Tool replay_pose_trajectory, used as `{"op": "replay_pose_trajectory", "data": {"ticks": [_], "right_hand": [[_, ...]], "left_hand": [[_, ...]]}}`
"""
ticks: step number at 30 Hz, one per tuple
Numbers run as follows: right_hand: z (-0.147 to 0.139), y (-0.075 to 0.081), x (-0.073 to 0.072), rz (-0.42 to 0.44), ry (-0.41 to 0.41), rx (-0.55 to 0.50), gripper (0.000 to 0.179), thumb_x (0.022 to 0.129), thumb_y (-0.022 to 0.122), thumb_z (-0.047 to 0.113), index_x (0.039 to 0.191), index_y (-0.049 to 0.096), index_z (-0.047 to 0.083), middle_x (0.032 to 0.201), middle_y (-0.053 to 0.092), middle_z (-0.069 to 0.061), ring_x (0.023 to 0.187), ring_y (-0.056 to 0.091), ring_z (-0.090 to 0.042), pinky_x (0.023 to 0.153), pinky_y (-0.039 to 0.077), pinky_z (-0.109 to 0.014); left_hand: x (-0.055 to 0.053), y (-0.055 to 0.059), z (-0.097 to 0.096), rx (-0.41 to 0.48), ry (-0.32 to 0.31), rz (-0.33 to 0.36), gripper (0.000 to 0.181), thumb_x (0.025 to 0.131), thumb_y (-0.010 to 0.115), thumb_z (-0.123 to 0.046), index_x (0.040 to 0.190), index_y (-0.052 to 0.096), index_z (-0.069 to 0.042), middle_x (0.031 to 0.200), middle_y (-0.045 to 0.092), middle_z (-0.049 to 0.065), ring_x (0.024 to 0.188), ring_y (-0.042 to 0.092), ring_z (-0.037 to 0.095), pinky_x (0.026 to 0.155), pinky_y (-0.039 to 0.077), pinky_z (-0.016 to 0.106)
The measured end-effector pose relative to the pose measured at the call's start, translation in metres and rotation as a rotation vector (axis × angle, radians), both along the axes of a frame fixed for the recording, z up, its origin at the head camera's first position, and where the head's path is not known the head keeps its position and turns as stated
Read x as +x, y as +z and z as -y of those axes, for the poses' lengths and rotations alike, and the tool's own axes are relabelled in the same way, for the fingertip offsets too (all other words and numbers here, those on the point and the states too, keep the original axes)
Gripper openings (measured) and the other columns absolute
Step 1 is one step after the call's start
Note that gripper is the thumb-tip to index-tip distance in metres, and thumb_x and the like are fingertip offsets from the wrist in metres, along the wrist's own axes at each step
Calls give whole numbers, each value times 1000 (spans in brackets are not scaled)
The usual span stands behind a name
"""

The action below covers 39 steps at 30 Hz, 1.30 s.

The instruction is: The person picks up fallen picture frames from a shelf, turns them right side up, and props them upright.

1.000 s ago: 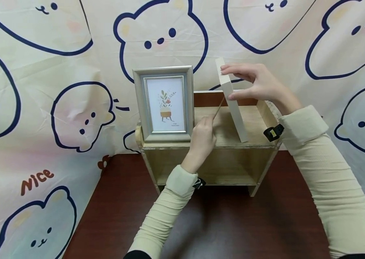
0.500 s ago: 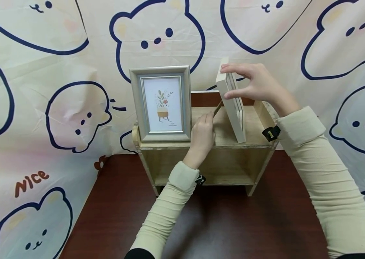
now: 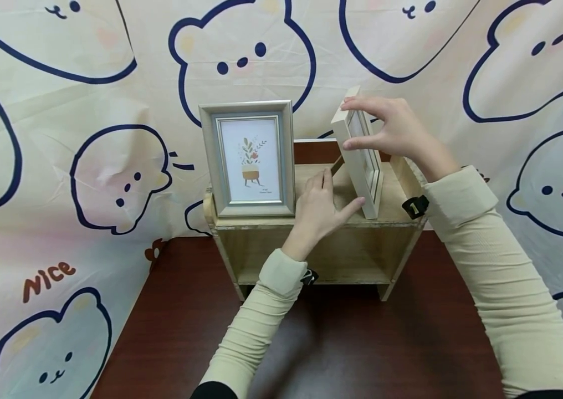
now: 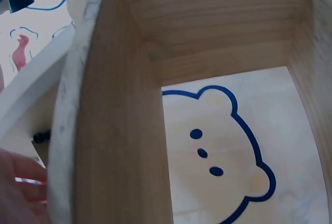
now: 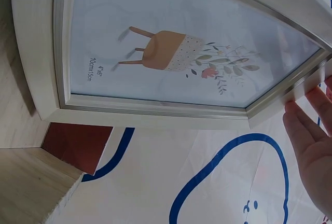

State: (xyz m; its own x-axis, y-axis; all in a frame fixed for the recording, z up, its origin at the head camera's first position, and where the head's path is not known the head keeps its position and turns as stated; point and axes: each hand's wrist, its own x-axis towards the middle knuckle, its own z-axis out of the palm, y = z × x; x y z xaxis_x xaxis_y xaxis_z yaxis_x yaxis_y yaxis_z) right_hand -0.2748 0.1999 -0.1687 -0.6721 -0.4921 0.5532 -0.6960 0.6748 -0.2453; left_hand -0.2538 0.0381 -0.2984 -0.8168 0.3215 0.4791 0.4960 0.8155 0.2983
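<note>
A white picture frame [image 3: 358, 173] stands tilted and turned nearly edge-on at the right of the wooden shelf's top. My right hand [image 3: 403, 128] holds it near the upper end between thumb and fingers. Its potted-plant print faces the right wrist view, where fingers of the right hand [image 5: 311, 149] touch the rim. My left hand [image 3: 315, 211] is left of the frame, fingers extended and thumb pointing at its lower edge; whether the thumb touches is unclear. Just beyond those fingers shows the frame's thin support leg [image 3: 337, 165]. In the left wrist view, only part of the left hand [image 4: 23, 185] appears.
A silver picture frame [image 3: 251, 210] stands upright at the left of the shelf top. The small wooden shelf [image 3: 306, 271] rests on a dark red-brown table [image 3: 381, 343]. Behind it hangs a cartoon-printed cloth [image 3: 127, 100].
The white picture frame has turned, so its glazed front shows more on the right. My left hand has let go of the support leg and spread its thumb; the right hand keeps its hold.
</note>
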Motion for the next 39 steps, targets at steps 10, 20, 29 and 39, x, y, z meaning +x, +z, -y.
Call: {"op": "replay_pose_trajectory", "data": {"ticks": [10, 20, 29, 39], "right_hand": [[3, -1, 1, -6, -27, -7, 60, 70, 79, 22, 123, 57, 7, 128, 53, -9, 122, 44, -25, 102, 33, -40], [8, -4, 1, -27, -68, -22, 61, 70, 79, 24, 124, 56, 6, 129, 51, -12, 122, 44, -27, 102, 33, -41], [-9, -7, -8, 28, -10, -52, 71, 71, 78, 21, 134, 46, 9, 137, 43, -11, 128, 33, -26, 105, 22, -46], [-27, -7, -27, 184, 4, -38, 83, 78, 70, 30, 144, 25, 7, 149, 13, -17, 136, 6, -29, 107, 7, -55]], "left_hand": [[6, 8, -23, -122, 223, 1, 110, 70, 32, -83, 136, 36, 5, 135, 42, 20, 123, 41, 29, 99, 36, 39], [2, 6, -22, -82, 181, 84, 104, 75, 37, -77, 140, 26, 4, 143, 29, 20, 132, 26, 30, 105, 26, 44], [0, 6, -20, -66, 144, 117, 98, 79, 40, -71, 142, 23, 2, 145, 26, 18, 134, 23, 28, 107, 24, 41], [-3, 2, -20, -76, 151, 85, 99, 78, 38, -73, 143, 23, 1, 146, 27, 17, 133, 25, 28, 107, 24, 40]]}}
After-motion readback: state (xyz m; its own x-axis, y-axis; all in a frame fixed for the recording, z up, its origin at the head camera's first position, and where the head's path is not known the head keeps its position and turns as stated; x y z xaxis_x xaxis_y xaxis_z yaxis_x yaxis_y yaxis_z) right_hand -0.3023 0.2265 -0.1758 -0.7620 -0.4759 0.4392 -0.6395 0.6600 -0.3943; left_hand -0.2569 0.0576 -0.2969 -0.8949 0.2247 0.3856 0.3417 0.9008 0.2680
